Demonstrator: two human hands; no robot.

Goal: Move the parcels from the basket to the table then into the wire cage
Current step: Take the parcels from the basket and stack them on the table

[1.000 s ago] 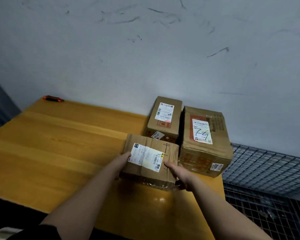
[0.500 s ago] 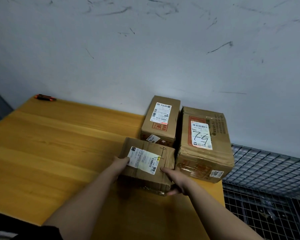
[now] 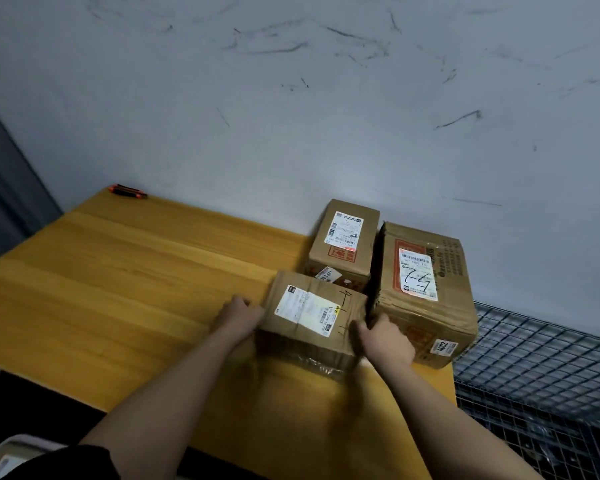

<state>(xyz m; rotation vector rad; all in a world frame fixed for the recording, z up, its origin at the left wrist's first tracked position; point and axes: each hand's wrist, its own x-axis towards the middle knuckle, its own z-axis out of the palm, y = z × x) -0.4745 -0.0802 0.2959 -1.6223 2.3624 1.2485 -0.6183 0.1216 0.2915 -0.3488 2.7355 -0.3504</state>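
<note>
A small cardboard parcel (image 3: 312, 317) with a white label sits on the yellow wooden table (image 3: 118, 278), held between both hands. My left hand (image 3: 238, 317) presses flat against its left side. My right hand (image 3: 383, 339) grips its right side, fingers curled over the top edge. Behind it stands a narrow parcel (image 3: 343, 244) against the wall. A larger parcel (image 3: 426, 289) marked in black pen sits to the right, touching my right hand. The wire cage (image 3: 541, 368) lies past the table's right edge.
A grey scuffed wall runs behind the table. An orange and black tool (image 3: 128, 191) lies at the table's far left corner. A pale container edge (image 3: 0, 455) shows at the bottom left. The table's left half holds nothing else.
The small parcel has slid a little farther toward the two parcels behind it. My right hand shifted from under its front corner to its right side.
</note>
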